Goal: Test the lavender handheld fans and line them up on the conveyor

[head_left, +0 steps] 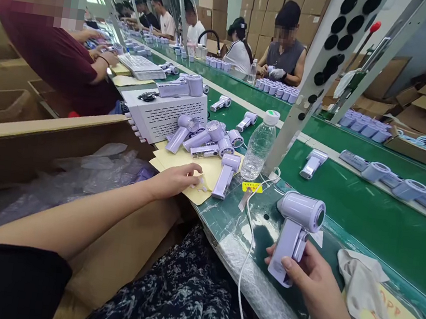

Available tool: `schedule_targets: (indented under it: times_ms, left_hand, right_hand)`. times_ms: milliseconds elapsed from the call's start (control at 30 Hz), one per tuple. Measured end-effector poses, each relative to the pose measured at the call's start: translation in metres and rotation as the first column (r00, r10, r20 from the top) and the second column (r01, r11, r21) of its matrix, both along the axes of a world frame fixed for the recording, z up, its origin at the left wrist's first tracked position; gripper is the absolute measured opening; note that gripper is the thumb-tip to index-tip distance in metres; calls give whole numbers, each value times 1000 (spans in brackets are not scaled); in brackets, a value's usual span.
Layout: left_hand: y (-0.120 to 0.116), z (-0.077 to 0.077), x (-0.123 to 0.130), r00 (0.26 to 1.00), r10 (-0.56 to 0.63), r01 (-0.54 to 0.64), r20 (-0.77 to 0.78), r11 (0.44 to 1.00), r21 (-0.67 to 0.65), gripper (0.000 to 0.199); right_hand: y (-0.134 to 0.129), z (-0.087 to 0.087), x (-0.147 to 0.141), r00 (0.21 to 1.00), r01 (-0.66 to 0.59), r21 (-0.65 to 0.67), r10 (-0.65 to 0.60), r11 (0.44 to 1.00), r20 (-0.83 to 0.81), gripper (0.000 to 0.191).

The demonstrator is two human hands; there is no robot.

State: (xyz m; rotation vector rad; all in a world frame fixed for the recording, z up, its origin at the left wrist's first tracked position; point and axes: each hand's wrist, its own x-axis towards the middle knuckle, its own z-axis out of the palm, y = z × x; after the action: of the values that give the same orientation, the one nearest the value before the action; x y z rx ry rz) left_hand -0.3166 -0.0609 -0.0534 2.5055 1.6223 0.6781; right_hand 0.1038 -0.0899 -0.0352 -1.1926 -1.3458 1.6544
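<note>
My right hand (315, 277) grips the handle of a lavender handheld fan (283, 247), held upright above the front of the bench with its round head at the top. My left hand (177, 180) rests at the edge of some yellow paper sheets (175, 161), its fingers curled and pinched near small pale pieces. Whether it holds one of them is hard to make out. Just right of that hand lies another lavender fan (225, 177) on the paper. Behind it several more fans (200, 138) are heaped together.
A clear plastic bottle (259, 147) stands beside a white metal post (304, 88). A white cable (246, 247) hangs over the bench edge. At left are a slotted white box (167, 117) and a carton (59, 160) holding plastic bags. A grey cloth (358, 278) lies right. Co-workers sit along the green belt (349, 198).
</note>
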Motion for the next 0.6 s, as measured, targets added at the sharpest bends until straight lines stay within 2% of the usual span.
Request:
schedule_targets:
  times_ms: [200, 367, 500, 600]
  left_hand:
    - [-6, -4, -4, 990, -104, 110, -95, 992, 56, 26]
    - [-9, -1, -6, 992, -94, 103, -81, 989, 109, 26]
    - [-12, 23, 18, 1000, 9, -8, -5, 979, 204, 21]
    - [-22, 47, 65, 985, 86, -121, 152, 964, 239, 15]
  right_hand:
    - [1, -2, 2, 1000, -6, -45, 5, 999, -25, 63]
    - [2, 2, 0, 1000, -13, -22, 13, 1000, -27, 58]
    - [1, 11, -8, 1000, 13, 23, -13, 1000, -11, 59]
    - [-1, 15, -12, 1000, 8, 44, -9, 999, 16, 56]
